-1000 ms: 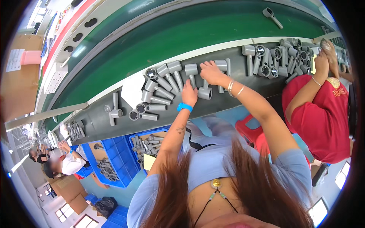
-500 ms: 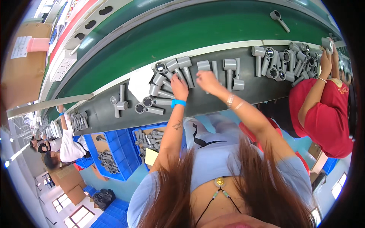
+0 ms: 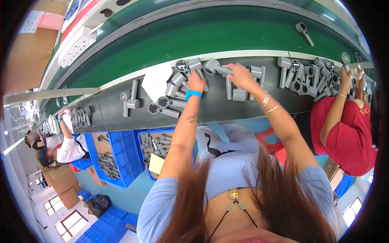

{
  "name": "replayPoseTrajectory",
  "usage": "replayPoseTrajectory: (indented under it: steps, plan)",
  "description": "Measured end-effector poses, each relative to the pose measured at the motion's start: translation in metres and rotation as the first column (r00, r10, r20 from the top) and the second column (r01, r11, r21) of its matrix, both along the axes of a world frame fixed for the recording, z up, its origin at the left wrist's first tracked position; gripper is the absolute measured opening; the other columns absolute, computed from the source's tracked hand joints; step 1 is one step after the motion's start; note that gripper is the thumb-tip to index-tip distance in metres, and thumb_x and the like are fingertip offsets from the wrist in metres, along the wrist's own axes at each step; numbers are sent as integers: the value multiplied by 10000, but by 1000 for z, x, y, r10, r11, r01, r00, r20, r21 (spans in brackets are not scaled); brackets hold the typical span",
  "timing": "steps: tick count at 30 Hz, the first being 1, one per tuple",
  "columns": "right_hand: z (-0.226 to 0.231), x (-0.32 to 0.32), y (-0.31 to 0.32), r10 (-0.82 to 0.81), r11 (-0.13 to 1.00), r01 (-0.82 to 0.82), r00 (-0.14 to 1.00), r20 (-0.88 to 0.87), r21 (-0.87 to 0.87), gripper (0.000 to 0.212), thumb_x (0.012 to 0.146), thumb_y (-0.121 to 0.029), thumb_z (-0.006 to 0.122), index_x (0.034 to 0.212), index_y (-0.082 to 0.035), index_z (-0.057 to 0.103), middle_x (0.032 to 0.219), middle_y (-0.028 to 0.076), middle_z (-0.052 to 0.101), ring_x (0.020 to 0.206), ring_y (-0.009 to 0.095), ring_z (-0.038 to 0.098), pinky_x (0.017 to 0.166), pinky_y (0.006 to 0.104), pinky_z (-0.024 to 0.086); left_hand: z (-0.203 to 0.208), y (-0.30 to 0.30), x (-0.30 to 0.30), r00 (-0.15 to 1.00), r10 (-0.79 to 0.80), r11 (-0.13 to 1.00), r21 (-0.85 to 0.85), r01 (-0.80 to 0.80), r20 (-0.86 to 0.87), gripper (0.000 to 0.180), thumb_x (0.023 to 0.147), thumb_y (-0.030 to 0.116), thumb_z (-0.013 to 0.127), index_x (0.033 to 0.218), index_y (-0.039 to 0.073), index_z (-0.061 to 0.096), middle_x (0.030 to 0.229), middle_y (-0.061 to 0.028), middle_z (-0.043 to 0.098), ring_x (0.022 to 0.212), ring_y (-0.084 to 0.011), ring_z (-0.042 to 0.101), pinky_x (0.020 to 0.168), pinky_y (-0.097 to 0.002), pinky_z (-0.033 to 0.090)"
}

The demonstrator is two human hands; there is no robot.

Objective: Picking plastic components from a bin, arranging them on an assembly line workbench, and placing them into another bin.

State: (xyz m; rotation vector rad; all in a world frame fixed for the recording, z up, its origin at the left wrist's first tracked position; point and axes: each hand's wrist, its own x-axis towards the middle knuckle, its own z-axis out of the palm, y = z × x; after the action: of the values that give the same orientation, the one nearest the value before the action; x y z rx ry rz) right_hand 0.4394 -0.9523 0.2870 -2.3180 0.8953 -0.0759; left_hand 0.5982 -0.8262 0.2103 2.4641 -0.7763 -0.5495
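Observation:
Several grey handheld fans with round heads and straight handles lie on the dark bench strip in front of me. My right hand (image 3: 243, 77) is closed round the handle of one handheld fan (image 3: 224, 70), raised sideways with its blurred head pointing left. My left hand (image 3: 196, 82), with a blue wristband, has its fingers curled over the handle of another fan (image 3: 182, 65) in the left cluster. A second fan (image 3: 195, 64) lies right beside those fingers. Below my right hand more fans (image 3: 239, 95) rest on the strip.
Beyond the strip runs a green belt (image 3: 162, 52) with a lone fan (image 3: 302, 28). A white sheet (image 3: 157, 81) lies left of my left hand. Blue crates (image 3: 133, 158) of fans stand below the bench. A co-worker in red (image 3: 344, 133) handles fans at right; others are far left.
My right hand has taken hold of a fan and lifted it, its head swung to the left. My left hand has shifted slightly right and up. The co-worker at right has raised a fan.

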Motion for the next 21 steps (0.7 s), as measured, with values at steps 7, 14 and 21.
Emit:
replayPoseTrajectory:
  steps: [7, 14, 21]
  plan:
    - [-14, 47, -29, 668, 715, -625, 743, -40, 314, 315, 637, -21, 668, 926, -139, 623, 869, 77, 595, 901, 304, 533, 784, 386, 428, -5, 7, 3, 997, -60, 996, -63, 57, -41, 544, 618, 150, 753, 1047, 17, 447, 895, -237, 611, 876, -419, 580, 765, -462, 469]
    - [-40, 66, -43, 439, 893, -442, 897, 54, 87, 352, 681, 22, 536, 1016, -75, 580, 934, 150, 612, 901, 324, 578, 763, 416, 448, -9, 12, -24, 989, -138, 984, -118, 130, -61, 461, 693, 95, 664, 1068, 23, 406, 877, -259, 596, 837, -447, 565, 757, -465, 459]
    - [-32, -90, -44, -219, 961, 249, 950, 221, -117, 166, 785, -104, 560, 938, -46, 536, 890, 140, 592, 889, 308, 574, 774, 351, 442, -2, 9, -57, 976, -211, 921, -325, 216, 51, 522, 750, 200, 662, 1158, -1, 405, 1221, -323, 310, 1047, -493, 406, 907, -492, 356]
